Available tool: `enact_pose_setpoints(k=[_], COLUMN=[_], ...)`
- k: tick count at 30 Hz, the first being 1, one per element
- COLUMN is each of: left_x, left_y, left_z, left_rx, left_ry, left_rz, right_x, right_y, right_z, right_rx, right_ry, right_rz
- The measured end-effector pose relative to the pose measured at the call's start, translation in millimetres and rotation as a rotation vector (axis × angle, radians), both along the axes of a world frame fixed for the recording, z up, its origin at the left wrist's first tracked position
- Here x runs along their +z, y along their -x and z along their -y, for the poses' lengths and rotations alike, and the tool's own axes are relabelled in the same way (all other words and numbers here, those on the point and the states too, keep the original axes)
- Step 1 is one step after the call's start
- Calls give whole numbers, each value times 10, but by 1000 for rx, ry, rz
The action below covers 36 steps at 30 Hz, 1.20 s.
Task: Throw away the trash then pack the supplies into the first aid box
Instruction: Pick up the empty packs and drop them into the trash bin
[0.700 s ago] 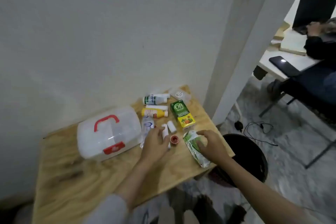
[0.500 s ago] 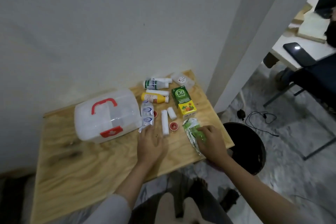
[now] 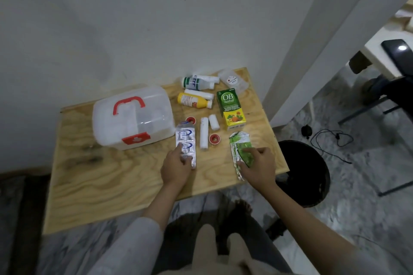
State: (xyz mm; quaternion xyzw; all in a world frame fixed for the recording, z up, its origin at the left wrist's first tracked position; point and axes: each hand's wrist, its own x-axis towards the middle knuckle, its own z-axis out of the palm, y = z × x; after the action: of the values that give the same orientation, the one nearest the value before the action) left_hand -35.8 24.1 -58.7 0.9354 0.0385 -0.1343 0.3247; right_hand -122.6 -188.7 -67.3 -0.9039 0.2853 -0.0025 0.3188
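A white first aid box point(image 3: 131, 116) with a red handle stands shut on the left of the wooden table point(image 3: 100, 181). My left hand point(image 3: 176, 167) pinches the near end of a silver blister strip point(image 3: 185, 140) that lies flat. My right hand point(image 3: 259, 167) grips a green and silver wrapper point(image 3: 240, 145) near the table's right edge. Beyond them lie two white gauze rolls point(image 3: 204, 133), two red tape rolls point(image 3: 214, 138), a green OB herbal carton point(image 3: 231, 107), a yellow bottle point(image 3: 193, 100), a green-labelled white bottle point(image 3: 195, 82) and a clear pouch point(image 3: 233, 80).
A black trash bin point(image 3: 306, 172) stands on the floor just right of the table. A white wall runs behind the table, a pillar point(image 3: 317, 51) at its right. A black cable point(image 3: 330, 140) lies on the marble floor. A desk with a phone point(image 3: 397, 53) is far right.
The view has tilted down. My left hand has moved from beside the gauze rolls onto the blister strip's near end. My right hand has closed around the green wrapper's lower half.
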Motion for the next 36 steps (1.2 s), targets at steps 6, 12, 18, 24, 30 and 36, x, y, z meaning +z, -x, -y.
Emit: enact_pose_setpoints(k=[6, 12, 18, 24, 30, 36], left_x=[-48, -28, -69, -65, 124, 521], left_y=[52, -1, -46, 81, 171, 275], left_z=[-2, -26, -97, -184, -135, 11], left_rx=[50, 14, 6, 73, 121, 169], left_ry=[-102, -44, 129, 151, 289, 392], left_rz=[16, -26, -34, -27, -82, 4], right_x=[39, -36, -17, 37, 127, 270], right_y=[23, 77, 82, 43, 35, 96], right_z=[27, 18, 17, 38, 25, 102], right_rx=[-29, 19, 79, 127, 131, 53], right_ry=[-206, -228, -250, -303, -414, -540], right_rz=[75, 141, 182, 214, 243, 334])
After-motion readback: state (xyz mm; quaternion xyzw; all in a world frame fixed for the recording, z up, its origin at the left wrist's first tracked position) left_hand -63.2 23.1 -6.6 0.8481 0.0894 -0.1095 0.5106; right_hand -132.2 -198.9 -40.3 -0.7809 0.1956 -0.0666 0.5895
